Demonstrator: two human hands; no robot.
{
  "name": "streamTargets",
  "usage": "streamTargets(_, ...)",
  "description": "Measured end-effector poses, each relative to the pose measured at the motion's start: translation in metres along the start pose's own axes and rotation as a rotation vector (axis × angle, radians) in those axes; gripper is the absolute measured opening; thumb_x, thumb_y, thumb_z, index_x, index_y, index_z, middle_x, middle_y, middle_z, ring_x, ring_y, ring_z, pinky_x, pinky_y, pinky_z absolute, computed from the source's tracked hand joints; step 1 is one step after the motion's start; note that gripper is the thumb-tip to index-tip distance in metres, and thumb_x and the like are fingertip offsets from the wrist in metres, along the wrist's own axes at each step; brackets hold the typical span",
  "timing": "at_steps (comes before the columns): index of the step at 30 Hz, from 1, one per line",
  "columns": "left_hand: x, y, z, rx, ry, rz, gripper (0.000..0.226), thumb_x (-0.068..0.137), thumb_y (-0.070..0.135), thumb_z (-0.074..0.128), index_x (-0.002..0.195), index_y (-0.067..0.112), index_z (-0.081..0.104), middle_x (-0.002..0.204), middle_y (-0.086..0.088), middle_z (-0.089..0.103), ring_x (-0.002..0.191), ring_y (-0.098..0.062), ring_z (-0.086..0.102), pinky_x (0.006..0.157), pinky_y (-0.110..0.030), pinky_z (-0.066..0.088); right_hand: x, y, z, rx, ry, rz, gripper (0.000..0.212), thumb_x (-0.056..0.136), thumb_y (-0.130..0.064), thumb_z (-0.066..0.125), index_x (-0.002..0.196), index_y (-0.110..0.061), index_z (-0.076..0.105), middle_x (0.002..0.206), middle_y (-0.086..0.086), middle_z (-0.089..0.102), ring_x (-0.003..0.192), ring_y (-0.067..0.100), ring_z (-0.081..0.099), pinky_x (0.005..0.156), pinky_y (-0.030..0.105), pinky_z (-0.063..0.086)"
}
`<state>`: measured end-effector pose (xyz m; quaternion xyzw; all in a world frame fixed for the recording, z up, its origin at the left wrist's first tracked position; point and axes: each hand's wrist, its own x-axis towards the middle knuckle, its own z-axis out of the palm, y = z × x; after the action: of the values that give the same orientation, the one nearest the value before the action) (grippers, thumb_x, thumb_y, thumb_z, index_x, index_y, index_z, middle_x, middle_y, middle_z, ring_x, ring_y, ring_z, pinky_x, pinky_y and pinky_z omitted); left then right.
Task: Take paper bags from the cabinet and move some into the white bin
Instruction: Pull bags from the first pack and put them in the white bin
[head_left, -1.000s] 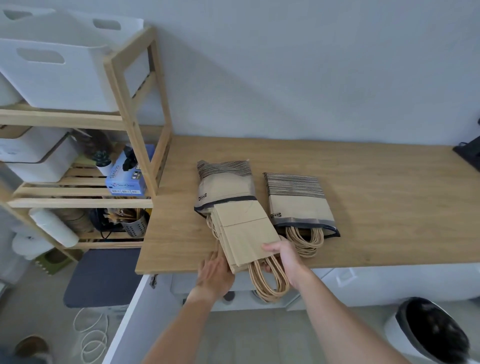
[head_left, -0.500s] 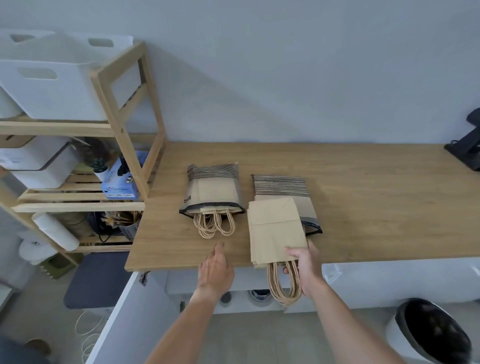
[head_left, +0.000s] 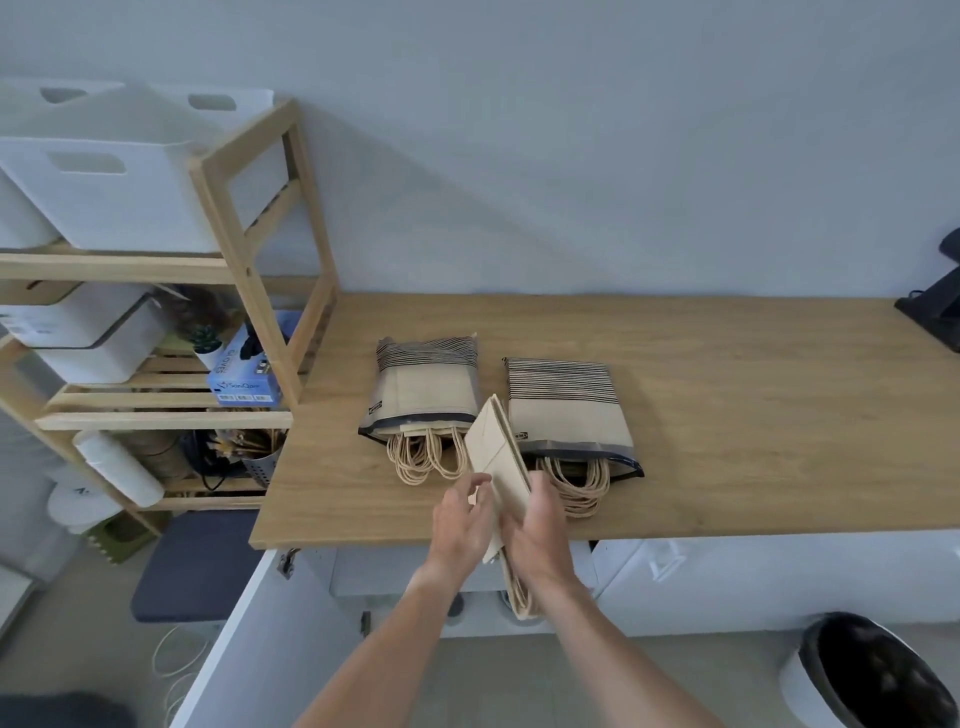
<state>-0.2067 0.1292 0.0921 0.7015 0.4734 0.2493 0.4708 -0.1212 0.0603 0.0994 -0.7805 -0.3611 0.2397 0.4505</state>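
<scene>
A: What has changed since half a second ago?

B: The stack of folded paper bags (head_left: 497, 457) no longer lies flat on the right-hand package. It is now lifted off the wooden countertop (head_left: 727, 415) and tilted up on edge, held over the front edge between the two packages.

A: And the hands?

B: The right hand (head_left: 540, 525) has its fingers closed on the lower part of the stack, with the twisted paper handles (head_left: 519, 592) hanging below the wrist. The left hand (head_left: 462, 525), which was flat on the counter edge, has come up to the stack's left face; its fingers are spread and slightly curled, touching or nearly touching the paper, not clamped.

A: The other bags?

B: Both striped packs stayed put: the left pack (head_left: 426, 395) and the right pack (head_left: 569, 410) lie flat, handles toward the person.

A: The bin?

B: The white bin (head_left: 114, 197) sits on the top of the wooden shelf unit (head_left: 249, 291), well apart from the stack.
</scene>
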Motion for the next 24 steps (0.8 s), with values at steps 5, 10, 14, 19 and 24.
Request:
streamTargets(5,0.016,0.008,-0.018,-0.195,-0.017,-0.190,0.028,0.097,0.043,0.044,0.104,0.023,0.063,0.101,-0.005,0.066,0.092,-0.020,0.062,0.079,-0.042,0.057,0.017,-0.015,0.019,-0.105,-0.144,0.011,0.039,0.084,-0.023,0.069,0.110,-0.024,0.040,0.107,-0.003,0.053,0.093,0.014,0.056,0.068,0.027,0.047)
streamTargets(10,0.032,-0.009,-0.037,-0.225,-0.049,-0.199,0.051,0.093,0.059,0.049,0.122,0.019,0.058,0.104,-0.002,0.066,0.090,-0.014,0.065,0.079,-0.031,0.056,0.030,-0.030,0.015,0.040,-0.401,0.086,0.059,0.079,-0.016,0.060,0.129,-0.041,0.042,0.119,-0.009,0.054,0.109,0.008,0.051,0.086,0.020,0.041)
streamTargets(14,0.038,-0.017,-0.040,-0.196,-0.068,-0.170,0.051,0.092,0.058,0.050,0.127,0.022,0.057,0.121,-0.001,0.064,0.112,-0.019,0.060,0.099,-0.047,0.049,0.046,-0.033,0.026,0.194,-0.260,0.220,0.044,0.080,-0.030,0.057,0.122,-0.018,0.059,0.114,0.001,0.063,0.108,0.019,0.057,0.080,0.029,0.042)
streamTargets(19,0.039,-0.012,-0.041,-0.186,-0.061,-0.141,0.040,0.100,0.043,0.046,0.127,0.017,0.060,0.117,0.000,0.066,0.110,-0.018,0.061,0.098,-0.042,0.050,0.063,-0.034,0.042,0.217,-0.214,0.311,0.048,0.095,-0.046,0.057,0.131,-0.016,0.047,0.127,0.004,0.058,0.114,0.021,0.055,0.091,0.035,0.042)
streamTargets(24,0.046,-0.016,-0.049,-0.222,-0.106,-0.194,0.038,0.103,0.036,0.043,0.130,0.015,0.060,0.124,0.000,0.064,0.118,-0.016,0.055,0.104,-0.034,0.042,0.064,-0.038,0.050,0.210,-0.301,0.258,0.078,0.089,-0.063,0.051,0.152,-0.024,0.028,0.156,0.002,0.037,0.141,0.022,0.036,0.116,0.045,0.028)
